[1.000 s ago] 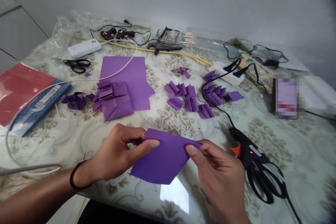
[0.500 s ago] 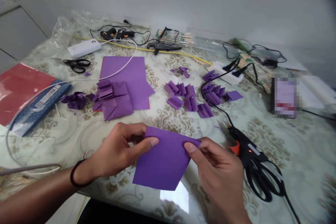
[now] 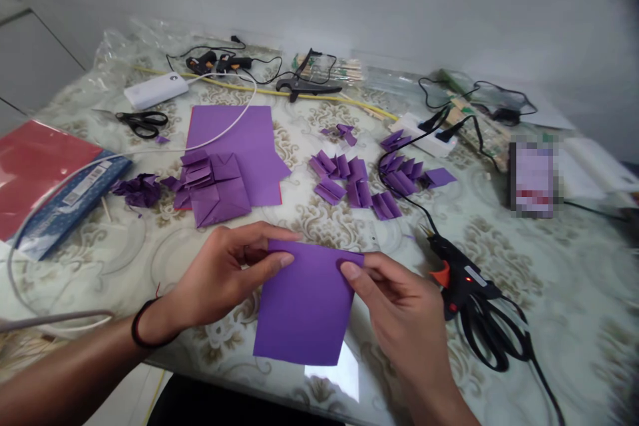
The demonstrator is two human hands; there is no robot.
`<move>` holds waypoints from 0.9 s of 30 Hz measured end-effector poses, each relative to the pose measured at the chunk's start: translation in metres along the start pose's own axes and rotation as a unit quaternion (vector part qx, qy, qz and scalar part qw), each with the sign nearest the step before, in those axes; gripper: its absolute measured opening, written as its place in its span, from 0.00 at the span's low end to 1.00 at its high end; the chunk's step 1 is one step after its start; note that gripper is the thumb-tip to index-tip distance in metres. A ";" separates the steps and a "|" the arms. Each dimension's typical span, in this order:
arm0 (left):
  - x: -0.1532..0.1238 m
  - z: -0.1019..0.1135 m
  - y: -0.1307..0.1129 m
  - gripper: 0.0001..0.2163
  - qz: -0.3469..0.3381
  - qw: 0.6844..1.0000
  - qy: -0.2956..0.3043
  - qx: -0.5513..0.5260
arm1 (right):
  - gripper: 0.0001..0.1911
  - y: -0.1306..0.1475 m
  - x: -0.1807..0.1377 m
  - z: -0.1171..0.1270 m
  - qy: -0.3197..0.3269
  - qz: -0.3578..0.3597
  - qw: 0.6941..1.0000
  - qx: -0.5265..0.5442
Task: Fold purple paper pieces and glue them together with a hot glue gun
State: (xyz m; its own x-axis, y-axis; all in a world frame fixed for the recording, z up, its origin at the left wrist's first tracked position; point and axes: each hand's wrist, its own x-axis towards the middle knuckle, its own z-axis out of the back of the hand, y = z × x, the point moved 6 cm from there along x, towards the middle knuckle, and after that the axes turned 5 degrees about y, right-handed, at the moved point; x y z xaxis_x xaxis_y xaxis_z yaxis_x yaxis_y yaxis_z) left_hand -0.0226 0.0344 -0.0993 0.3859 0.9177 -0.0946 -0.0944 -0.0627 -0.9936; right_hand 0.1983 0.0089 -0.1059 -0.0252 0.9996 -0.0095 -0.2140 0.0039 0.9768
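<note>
Between my two hands hangs a flat purple sheet of paper (image 3: 305, 309), above the table's near edge. My left hand (image 3: 229, 273) pinches its upper left corner, thumb in front and fingers partly behind. At the upper right corner my right hand (image 3: 399, 303) pinches the sheet the same way, its fingertips hidden behind the paper. Several small folded purple pieces (image 3: 357, 190) lie past the sheet. To their left, a larger folded purple paper (image 3: 222, 196) rests on flat purple sheets (image 3: 229, 123).
Right of my right hand lie a black glue gun (image 3: 464, 273) with a lit red light and black-handled scissors (image 3: 494, 339). Other scissors (image 3: 144, 123), crumpled purple paper (image 3: 137, 190), a white power bank (image 3: 156, 90), a power strip (image 3: 424, 136) and a phone (image 3: 534, 180) lie around.
The sheet's upper right corner has moved left and the paper hangs straighter. My right hand has shifted left with it. The view has turned slightly.
</note>
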 end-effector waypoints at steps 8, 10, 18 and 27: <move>0.002 -0.001 -0.006 0.08 -0.015 1.000 0.003 0.002 | 0.14 -0.003 0.000 0.001 -0.006 -0.007 1.000 0.011; 0.001 -0.001 -0.005 0.08 -0.014 1.000 0.005 -0.002 | 0.13 -0.005 0.000 0.001 -0.006 -0.009 1.000 0.017; 0.002 -0.002 0.001 0.08 -0.004 1.000 0.013 -0.007 | 0.14 -0.007 0.002 -0.001 -0.001 -0.022 0.999 0.023; 0.006 0.000 -0.003 0.11 -0.062 0.990 0.031 0.121 | 0.17 -0.002 0.005 -0.005 0.026 -0.021 0.999 0.004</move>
State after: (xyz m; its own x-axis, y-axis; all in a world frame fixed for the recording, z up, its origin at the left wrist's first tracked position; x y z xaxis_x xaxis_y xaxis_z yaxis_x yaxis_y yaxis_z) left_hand -0.0199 0.0405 -0.0972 0.4640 0.8857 0.0151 -0.2576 0.1512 -0.9543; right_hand 0.1940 0.0135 -0.1084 -0.0667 0.9959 -0.0611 -0.2090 0.0459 0.9768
